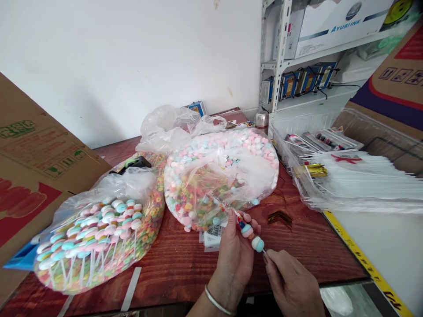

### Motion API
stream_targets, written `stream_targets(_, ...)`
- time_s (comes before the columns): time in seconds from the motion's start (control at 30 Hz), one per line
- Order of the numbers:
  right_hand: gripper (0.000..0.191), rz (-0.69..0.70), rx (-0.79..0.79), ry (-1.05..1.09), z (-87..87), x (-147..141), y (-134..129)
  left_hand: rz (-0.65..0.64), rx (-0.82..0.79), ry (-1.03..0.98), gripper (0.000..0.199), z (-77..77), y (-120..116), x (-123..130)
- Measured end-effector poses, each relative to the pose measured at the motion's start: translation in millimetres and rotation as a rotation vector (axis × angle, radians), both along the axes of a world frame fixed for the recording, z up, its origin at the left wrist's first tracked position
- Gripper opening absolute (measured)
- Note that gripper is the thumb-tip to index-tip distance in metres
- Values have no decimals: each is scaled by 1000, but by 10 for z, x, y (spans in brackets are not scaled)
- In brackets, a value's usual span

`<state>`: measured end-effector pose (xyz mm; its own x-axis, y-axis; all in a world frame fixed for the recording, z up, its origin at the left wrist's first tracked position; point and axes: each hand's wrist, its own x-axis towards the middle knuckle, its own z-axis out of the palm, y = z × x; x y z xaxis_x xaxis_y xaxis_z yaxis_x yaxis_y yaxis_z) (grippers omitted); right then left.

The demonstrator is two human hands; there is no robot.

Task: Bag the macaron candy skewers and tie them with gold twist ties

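Observation:
My left hand (235,251), with a silver bangle at the wrist, is wrapped round a skewer of pastel candies (251,235) at the table's front. Pink, blue and white pieces show along it, with a clear wrapper at its upper end. The fingertips of my right hand (287,275) pinch the stick at the skewer's lower end. Just beyond my hands lies a large clear bag of pastel and ring-shaped candies (221,176). Finished candy skewers (99,229) rest in rows on another bag at the left.
A clear plastic bin (357,204) at the right holds white sticks and packets. Gold twist ties (280,217) lie on the red-brown table (185,273). Cardboard boxes (39,163) flank both sides. A metal shelf (280,66) stands behind.

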<state>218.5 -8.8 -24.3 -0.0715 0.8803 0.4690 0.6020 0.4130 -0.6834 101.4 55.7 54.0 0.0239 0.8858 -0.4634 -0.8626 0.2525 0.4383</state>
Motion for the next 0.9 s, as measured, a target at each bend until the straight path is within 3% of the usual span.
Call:
stream_targets(0.07,14,-32,112,-71,-55,-1,-13,-33,-13,8,19,-27,-14,16)
stream_targets(0.1,13,-32,91,-55,-61,-7,-17,-53,-23,24,19,-47,-11,13)
stream_targets(0.2,14,11,-110,118,3,-32,-12,-44,-25,111,19,-119,37,-42)
stream_targets(0.33,21,35,-399,355,97,-25,46,-29,25,134,42,-177,119,-163)
stream_targets(0.43,29,31,-583,540,76,-21,88,-100,59,-17,19,-148,145,-229)
stream_targets(0.6,46,176,-960,966,49,-89,74,-133,12,-109,27,-76,158,-241)
stream_targets(0.67,52,240,-1054,1007,83,-101,53,-99,-14,-71,25,-77,154,-210)
stream_targets(0.73,50,241,-930,823,105,-80,32,-61,-42,-30,24,-88,143,-169)
stream_targets(0.9,24,96,-57,-37,-45,29,-28,6,-82,41,18,-88,121,-100)
